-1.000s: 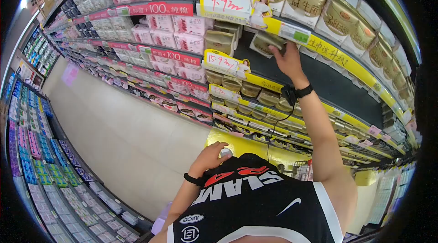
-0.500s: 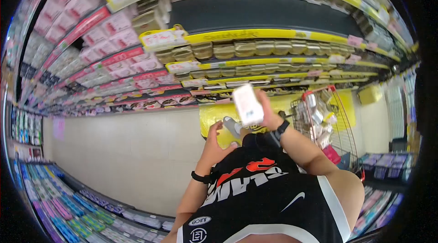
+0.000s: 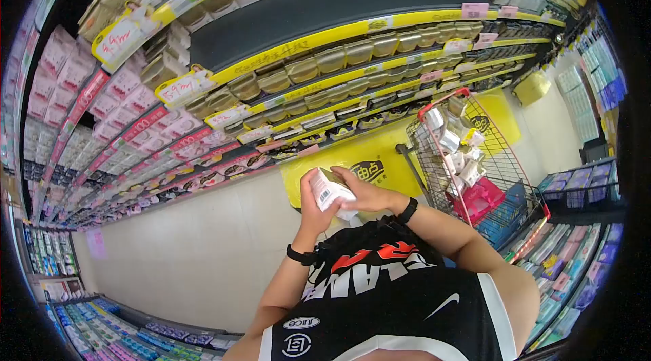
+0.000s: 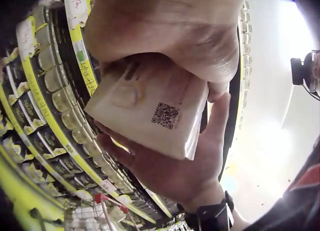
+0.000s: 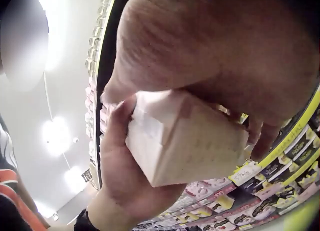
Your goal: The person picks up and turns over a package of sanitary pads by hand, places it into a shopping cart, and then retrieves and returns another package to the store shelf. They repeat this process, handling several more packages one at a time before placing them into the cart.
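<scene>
In front of my chest, both hands hold one small white pack of sanitary pads. My left hand grips its left side, and my right hand has hold of the right side. A printed code on the white face of the pack shows in the left wrist view, with the right hand beneath it. From the right wrist, the pack appears as a boxy block between the palms, its corner tilted down and small print on one side.
Shelves of gold packs rise ahead, with a dark bare shelf board above. Pink packs fill the left shelves. A shopping cart holding several packs and a pink bag stands to the right. A yellow mat covers the floor.
My right hand has come down from the upper shelf with the pack and brought it to my chest. The left hand has risen to take hold of it too. The view has turned right.
</scene>
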`<state>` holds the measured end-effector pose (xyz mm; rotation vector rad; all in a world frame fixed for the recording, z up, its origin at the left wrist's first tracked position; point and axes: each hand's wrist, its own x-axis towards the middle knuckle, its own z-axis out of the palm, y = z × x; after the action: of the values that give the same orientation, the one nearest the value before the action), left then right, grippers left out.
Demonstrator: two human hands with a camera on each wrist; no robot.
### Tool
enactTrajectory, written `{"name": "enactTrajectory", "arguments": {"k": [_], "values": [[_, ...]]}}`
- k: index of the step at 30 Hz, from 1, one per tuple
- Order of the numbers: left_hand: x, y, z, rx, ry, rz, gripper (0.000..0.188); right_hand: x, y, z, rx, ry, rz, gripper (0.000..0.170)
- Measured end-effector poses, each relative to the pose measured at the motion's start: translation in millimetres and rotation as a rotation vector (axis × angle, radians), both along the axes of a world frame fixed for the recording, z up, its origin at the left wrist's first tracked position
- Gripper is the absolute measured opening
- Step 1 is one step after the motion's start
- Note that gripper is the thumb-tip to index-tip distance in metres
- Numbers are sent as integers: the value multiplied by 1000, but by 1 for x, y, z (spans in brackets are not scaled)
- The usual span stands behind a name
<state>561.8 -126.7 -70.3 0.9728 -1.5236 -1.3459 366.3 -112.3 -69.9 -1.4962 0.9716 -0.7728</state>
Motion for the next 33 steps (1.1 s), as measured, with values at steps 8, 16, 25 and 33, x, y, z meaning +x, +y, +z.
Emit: {"name": "enactTrajectory", "arguments": {"k": [8, 16, 25, 33], "values": [[-76, 7, 14, -48, 23, -142, 81, -56, 41, 11, -95, 135, -174, 124], [-183, 58, 46, -350, -271, -71, 90, -138, 107, -5, -182, 111, -451, 112], [-240, 100, 52, -313, -263, -196, 79, -203, 159, 1, -196, 136, -408, 123], [-288, 138, 52, -382, -276, -244, 71, -254, 201, -6, -230, 36, -393, 127]]}}
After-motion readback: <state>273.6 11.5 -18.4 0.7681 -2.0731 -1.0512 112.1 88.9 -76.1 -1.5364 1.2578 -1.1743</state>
